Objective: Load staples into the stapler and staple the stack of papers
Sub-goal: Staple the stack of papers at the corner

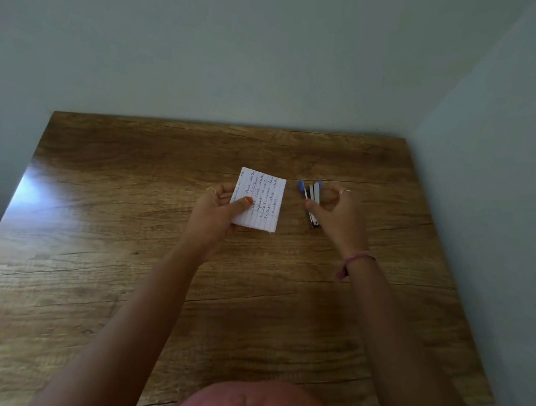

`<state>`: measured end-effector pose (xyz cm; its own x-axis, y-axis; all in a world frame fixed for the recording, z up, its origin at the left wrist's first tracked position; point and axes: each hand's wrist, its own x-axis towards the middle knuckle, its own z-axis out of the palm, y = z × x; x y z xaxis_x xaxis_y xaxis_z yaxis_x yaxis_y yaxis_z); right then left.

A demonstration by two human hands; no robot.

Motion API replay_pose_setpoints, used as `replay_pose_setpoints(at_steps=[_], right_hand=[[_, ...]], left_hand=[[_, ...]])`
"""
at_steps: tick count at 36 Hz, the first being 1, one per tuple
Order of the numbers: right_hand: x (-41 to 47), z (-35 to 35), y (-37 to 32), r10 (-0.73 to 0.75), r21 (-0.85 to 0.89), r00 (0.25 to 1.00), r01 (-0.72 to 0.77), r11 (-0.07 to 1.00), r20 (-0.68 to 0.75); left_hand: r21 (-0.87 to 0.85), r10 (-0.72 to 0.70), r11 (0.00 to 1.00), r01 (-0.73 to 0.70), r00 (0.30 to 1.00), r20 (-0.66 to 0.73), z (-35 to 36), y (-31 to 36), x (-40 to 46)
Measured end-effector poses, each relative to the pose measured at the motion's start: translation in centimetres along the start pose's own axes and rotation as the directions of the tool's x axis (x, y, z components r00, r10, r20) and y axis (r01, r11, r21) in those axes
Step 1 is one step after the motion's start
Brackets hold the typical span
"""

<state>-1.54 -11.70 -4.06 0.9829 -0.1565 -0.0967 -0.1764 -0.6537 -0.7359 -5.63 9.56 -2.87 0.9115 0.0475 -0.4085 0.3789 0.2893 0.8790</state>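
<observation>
On the wooden table (120, 253), the left hand (217, 208) pinches a small stack of lined, handwritten papers (258, 198), thumb on top. Just to their right, the right hand (342, 213) holds a blue stapler (312, 198), swung open.

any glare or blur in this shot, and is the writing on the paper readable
Head view: a pale glare patch sits on the wooden table at its left edge; the wide lens bows the table's edges; the stapler by the right hand looks soft and small; the handwriting on the paper in the left hand shows as lines but is too small to read.
</observation>
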Motion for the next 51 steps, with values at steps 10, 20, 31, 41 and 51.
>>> replay_pose_setpoints(at_steps=[10,20,31,41,51], right_hand=[[-0.1,1.3,-0.4,0.100,0.047,0.987,-0.107,0.993,0.122],[-2.4,-0.2,0.1,0.144,0.596,0.925,-0.340,0.728,0.352],[-3.2,-0.1,2.0,0.169,0.650,0.930,-0.352,0.674,0.327],[-3.1,-1.3,1.6,0.246,0.532,0.864,-0.471,0.704,0.439],[-5.3,-2.8,0.7,-0.001,0.693,0.719,-0.670,0.267,0.695]], left_hand=[[0.057,0.091,0.994,-0.094,0.994,0.054,-0.1,0.5,-0.6],[-0.067,0.050,0.997,-0.045,0.996,0.076,-0.4,1.1,-0.4],[-0.082,0.006,0.997,-0.006,1.000,-0.001,-0.7,0.4,0.0],[-0.016,0.040,0.999,-0.040,0.999,0.023,-0.8,0.7,-0.5],[0.158,0.147,0.973,-0.169,0.979,0.142,-0.1,2.6,-1.8]])
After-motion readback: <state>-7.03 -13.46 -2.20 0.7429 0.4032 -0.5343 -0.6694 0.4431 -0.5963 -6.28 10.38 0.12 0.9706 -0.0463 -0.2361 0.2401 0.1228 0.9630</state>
